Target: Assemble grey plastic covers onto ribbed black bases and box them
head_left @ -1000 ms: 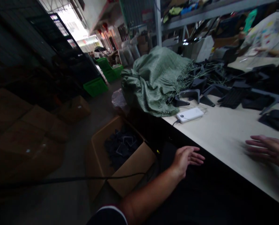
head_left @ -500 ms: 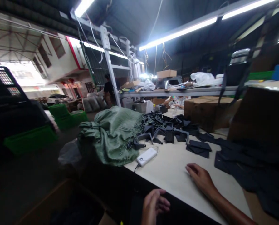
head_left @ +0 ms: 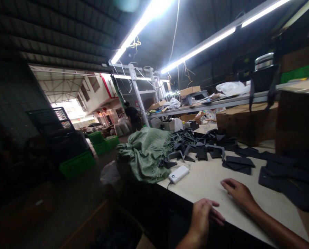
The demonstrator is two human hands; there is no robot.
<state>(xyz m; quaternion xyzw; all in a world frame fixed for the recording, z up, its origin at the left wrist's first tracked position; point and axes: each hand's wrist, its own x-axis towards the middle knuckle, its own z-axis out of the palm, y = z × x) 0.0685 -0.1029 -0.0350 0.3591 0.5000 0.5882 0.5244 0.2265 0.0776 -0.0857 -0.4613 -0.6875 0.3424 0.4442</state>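
My left hand (head_left: 205, 216) is at the front edge of the pale table (head_left: 208, 186), fingers apart and holding nothing. To its right, my right hand (head_left: 239, 193) rests on or just over the tabletop, its fingers loosely curved and nothing visible in them. A white power bank (head_left: 179, 174) with a dark cable lies near the table's edge, beside a green fringed cloth (head_left: 146, 152). Flat black pieces (head_left: 237, 164) lie beyond my right hand, and dark bracket-shaped parts (head_left: 215, 150) are heaped behind the power bank.
More black flat pieces (head_left: 286, 178) cover the table's right side. Cardboard boxes (head_left: 244, 124) stand behind them, under a cluttered shelf (head_left: 208, 104). An open carton (head_left: 92, 224) is at lower left. Green crates (head_left: 78, 164) and a person in dark clothes (head_left: 133, 117) are farther off.
The view has turned left and tilted, so the table shows farther right. My left hand has come up to the table's edge, nearer my right hand.
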